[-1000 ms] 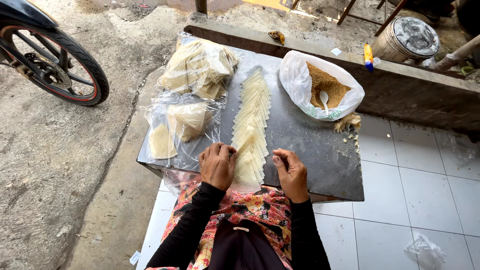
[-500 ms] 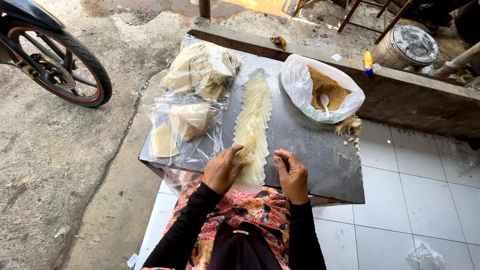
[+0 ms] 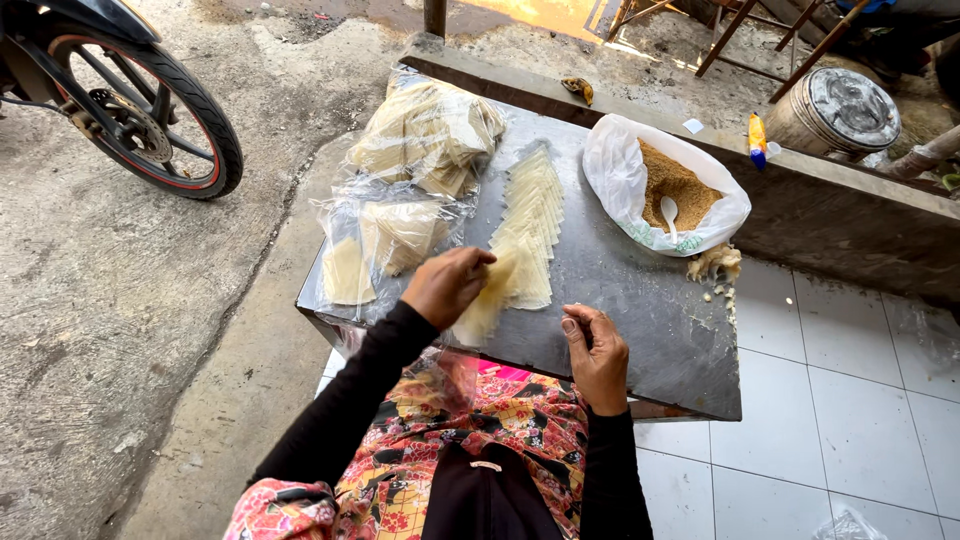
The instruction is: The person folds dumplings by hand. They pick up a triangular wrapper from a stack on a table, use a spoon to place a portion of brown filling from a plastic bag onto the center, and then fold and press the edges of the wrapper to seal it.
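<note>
Fingers of our left hand (image 3: 447, 285) are now lifting one pale wrapper sheet (image 3: 487, 302) off the near end of the overlapping row of wrappers (image 3: 530, 215); earlier both hands were resting there. We are pinching it closed, sheet thin, translucent, drooping. Our right hand (image 3: 597, 355) is resting half-curled on the grey table (image 3: 640, 300), holding nothing.

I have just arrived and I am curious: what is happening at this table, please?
A person sits at a dark metal table. Their left hand lifts one thin, pale pastry sheet from the near end of an overlapping row of sheets. Their right hand rests on the table beside it, holding nothing. A white bag of brown crumbly filling with a spoon stands open at the far right.
</note>
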